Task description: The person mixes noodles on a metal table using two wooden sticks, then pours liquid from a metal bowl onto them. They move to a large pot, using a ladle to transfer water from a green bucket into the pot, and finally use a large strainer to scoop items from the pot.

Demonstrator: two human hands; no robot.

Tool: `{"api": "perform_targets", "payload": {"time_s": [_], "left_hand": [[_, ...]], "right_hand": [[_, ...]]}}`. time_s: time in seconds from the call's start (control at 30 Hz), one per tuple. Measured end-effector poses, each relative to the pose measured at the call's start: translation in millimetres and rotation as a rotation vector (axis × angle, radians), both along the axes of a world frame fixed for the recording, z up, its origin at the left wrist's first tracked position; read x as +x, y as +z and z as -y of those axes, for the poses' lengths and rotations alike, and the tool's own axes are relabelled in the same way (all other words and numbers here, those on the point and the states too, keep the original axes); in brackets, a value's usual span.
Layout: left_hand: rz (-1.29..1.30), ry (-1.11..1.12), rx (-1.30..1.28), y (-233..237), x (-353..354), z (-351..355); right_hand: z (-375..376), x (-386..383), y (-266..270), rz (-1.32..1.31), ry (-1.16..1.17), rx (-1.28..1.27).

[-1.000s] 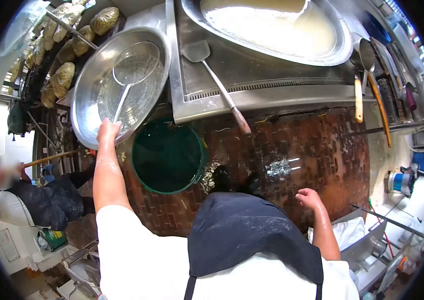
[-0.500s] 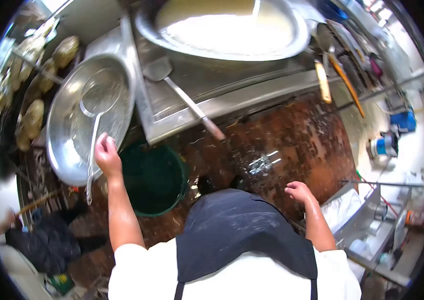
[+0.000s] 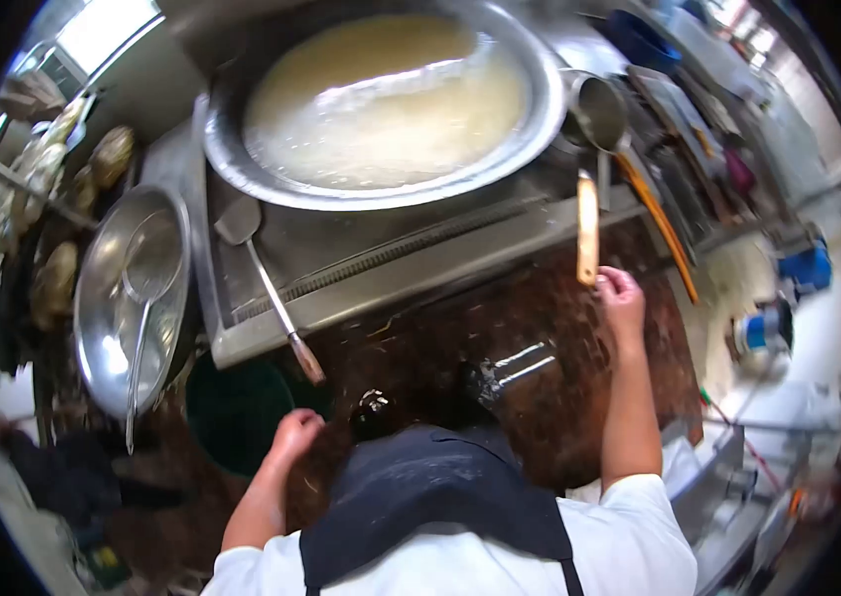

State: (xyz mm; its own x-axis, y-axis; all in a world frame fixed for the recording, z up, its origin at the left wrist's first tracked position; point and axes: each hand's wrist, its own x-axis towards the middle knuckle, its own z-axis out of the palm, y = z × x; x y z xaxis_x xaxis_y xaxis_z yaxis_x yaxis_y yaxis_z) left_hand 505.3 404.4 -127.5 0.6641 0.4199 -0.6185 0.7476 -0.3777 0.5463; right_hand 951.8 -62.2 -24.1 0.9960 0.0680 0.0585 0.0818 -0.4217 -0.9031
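My right hand (image 3: pixel 621 300) reaches forward with fingers partly bent and apart, its fingertips right beside the end of a light wooden handle (image 3: pixel 587 233). Behind that handle lie a round metal ladle (image 3: pixel 599 111) and a longer orange-brown handle (image 3: pixel 657 223). Lower and closer to my apron, my left hand (image 3: pixel 298 434) is loosely curled with nothing showing in it. A dark green bucket (image 3: pixel 232 422) stands on the floor beside it. Just above the left hand, the wooden grip of a metal spatula (image 3: pixel 272 288) juts over the stove edge.
A large metal pan (image 3: pixel 227 169) of cloudy pale liquid sits on the steel stove (image 3: pixel 381 268). At left, a steel basin (image 3: pixel 98 343) holds a long-handled strainer (image 3: pixel 147 298). The brick-coloured floor (image 3: pixel 411 343) looks wet. Blue-labelled containers (image 3: pixel 763 333) stand at right.
My left hand has drawn back from the strainer handle toward my body. My right hand has moved forward to the wooden handle. The view has swung, showing more of the pan.
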Motion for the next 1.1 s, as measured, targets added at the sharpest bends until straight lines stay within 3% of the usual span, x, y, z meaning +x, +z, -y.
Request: {"api": "perform_targets", "payload": {"time_s": [0.03, 0.07, 0.13, 0.23, 0.3, 0.4, 0.43, 0.53, 0.6, 0.63, 0.7, 0.73, 0.8, 0.87, 0.93, 0.97, 1.0, 1.1], "left_hand": [[0.053, 0.455, -0.219, -8.3, 6.2, -10.0], [0.062, 0.749, -0.385, 9.0, 23.8, -19.0], [0.111, 0.959, -0.312, 61.6, 62.2, -9.7], [0.011, 0.802, -0.203, 58.2, 53.4, 0.8], [-0.016, 0.673, -0.129, 39.5, 33.8, 19.7], [-0.182, 0.546, -0.126, 38.8, 6.2, 66.0], [-0.235, 0.530, -0.167, 30.4, -10.9, 80.7], [-0.521, 0.468, -0.263, 31.3, -47.4, 114.8], [-0.574, 0.563, -0.285, 39.3, -62.6, 125.9], [-0.578, 0.594, -0.299, 37.5, -71.3, 120.7], [-0.531, 0.657, -0.306, 26.7, -93.9, 105.3], [-0.481, 0.581, -0.234, 34.1, -90.3, 97.3], [-0.362, 0.582, -0.227, 33.7, -95.2, 75.9], [-0.171, 0.449, -0.181, 24.0, -101.0, 58.6], [-0.103, 0.515, -0.246, 15.0, -101.0, 47.8], [-0.142, 0.526, -0.204, 40.1, -84.5, 50.6], [-0.066, 0.429, -0.144, 25.1, -97.2, 42.8], [0.020, 0.516, -0.176, 5.5, -132.7, 39.2]], "right_hand": [[0.9, 22.8, 6.0, -0.004, -0.013, -0.012], [10.5, 50.6, 0.3, 0.054, 0.000, -0.071], [18.2, 122.4, 11.1, 0.071, -0.061, -0.276], [24.8, 206.7, -12.8, 0.145, -0.070, -0.449], [19.2, 245.4, -27.7, 0.087, -0.062, -0.695], [20.7, 301.8, -74.1, 0.104, 0.027, -0.642], [21.4, 320.2, -86.8, -0.117, 0.099, -0.499], [5.7, 316.2, -66.0, -0.088, 0.118, -0.581], [7.0, 328.1, -62.4, -0.292, 0.055, -0.175], [7.8, 326.1, -54.0, -0.268, 0.056, -0.165], [14.0, 319.5, -47.3, -0.115, 0.021, -0.252], [20.8, 312.6, -51.5, 0.015, -0.018, -0.345], [13.4, 236.6, -2.4, -0.039, 0.013, -0.186], [-25.9, 117.8, 75.1, -0.136, 0.161, 0.237], [-10.0, 51.3, 114.8, -0.559, 0.486, 0.513], [-4.5, 21.1, 128.3, -0.618, 0.521, 0.514], [-0.1, -12.4, 133.5, -0.676, 0.554, 0.513], [32.2, -93.6, 118.2, -0.739, 0.681, 0.369]]}}
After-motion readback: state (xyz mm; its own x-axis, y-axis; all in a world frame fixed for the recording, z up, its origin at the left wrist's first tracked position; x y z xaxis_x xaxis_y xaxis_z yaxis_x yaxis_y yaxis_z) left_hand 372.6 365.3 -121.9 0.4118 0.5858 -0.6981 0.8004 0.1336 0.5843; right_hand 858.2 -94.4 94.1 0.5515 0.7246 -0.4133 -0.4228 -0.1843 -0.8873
